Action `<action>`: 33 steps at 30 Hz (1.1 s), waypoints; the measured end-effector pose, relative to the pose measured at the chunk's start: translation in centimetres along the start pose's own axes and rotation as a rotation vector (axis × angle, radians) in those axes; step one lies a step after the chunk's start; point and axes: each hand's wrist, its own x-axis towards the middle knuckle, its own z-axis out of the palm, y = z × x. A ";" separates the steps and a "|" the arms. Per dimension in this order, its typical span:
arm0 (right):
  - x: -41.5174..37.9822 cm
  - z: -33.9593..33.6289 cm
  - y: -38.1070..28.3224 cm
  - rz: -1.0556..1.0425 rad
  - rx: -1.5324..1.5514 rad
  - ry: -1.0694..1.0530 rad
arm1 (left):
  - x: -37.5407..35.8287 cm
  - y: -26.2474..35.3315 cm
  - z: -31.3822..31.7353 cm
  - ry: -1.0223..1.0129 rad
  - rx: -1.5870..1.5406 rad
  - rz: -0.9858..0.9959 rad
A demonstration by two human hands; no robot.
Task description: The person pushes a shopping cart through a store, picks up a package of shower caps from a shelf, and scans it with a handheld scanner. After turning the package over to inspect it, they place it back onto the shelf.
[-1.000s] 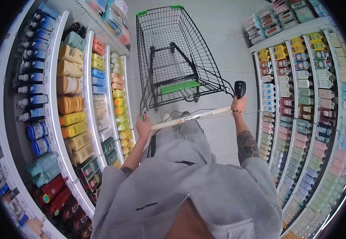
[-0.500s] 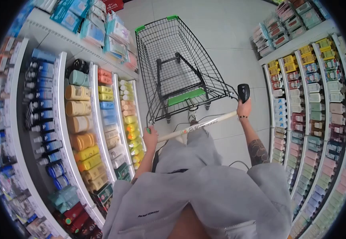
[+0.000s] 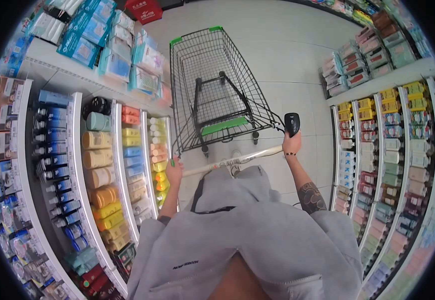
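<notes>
A wire shopping cart (image 3: 217,75) with green corners stands in front of me, and its basket looks bare. Its pale handle bar (image 3: 242,159) runs across in front of my legs. My left hand (image 3: 175,171) is wrapped round the left end of the bar, beside a small green piece. At the right end, my right hand (image 3: 291,143) is closed round the bar. A black handheld device (image 3: 292,124) stands up just beyond its fingers; whether the fingers also hold it is hidden.
Shelves of bottles (image 3: 100,159) rise close on the left, with hanging packets (image 3: 97,27) beyond them. More shelves of small bottles and boxes (image 3: 392,130) line the right. A red box (image 3: 143,10) is at the far left end of the aisle.
The bar, both hands and the cart's near end have shifted left in view. The shelves sit lower in the picture, and more of the floor beyond the cart shows.
</notes>
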 end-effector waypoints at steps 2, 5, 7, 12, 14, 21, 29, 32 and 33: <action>1.3 1.0 -0.9 -0.011 0.087 0.021 | 1.5 0.8 0.6 0.031 -0.011 0.020; 3.1 2.0 -2.1 -0.027 0.075 0.007 | 2.7 2.9 1.1 0.027 0.053 -0.034; 4.7 2.8 -2.6 -0.021 0.081 0.002 | 4.1 4.0 1.8 0.040 0.022 0.041; 7.6 4.2 -4.6 -0.031 0.110 -0.002 | 6.7 6.9 2.6 -0.011 0.066 0.001; 8.9 4.5 -5.5 -0.035 0.118 -0.003 | 7.8 8.2 3.3 0.008 0.053 -0.004; 13.1 6.4 -8.4 -0.033 0.116 0.039 | 12.6 10.9 5.3 0.020 0.033 0.024; 18.9 9.1 -12.2 -0.024 0.163 0.043 | 17.5 17.4 7.7 0.032 0.060 0.013; 21.0 10.3 -14.0 -0.007 0.159 0.038 | 20.0 20.0 8.4 0.017 0.063 0.013; 21.7 10.6 -14.7 0.014 0.149 0.035 | 20.7 20.7 8.6 0.007 0.077 0.019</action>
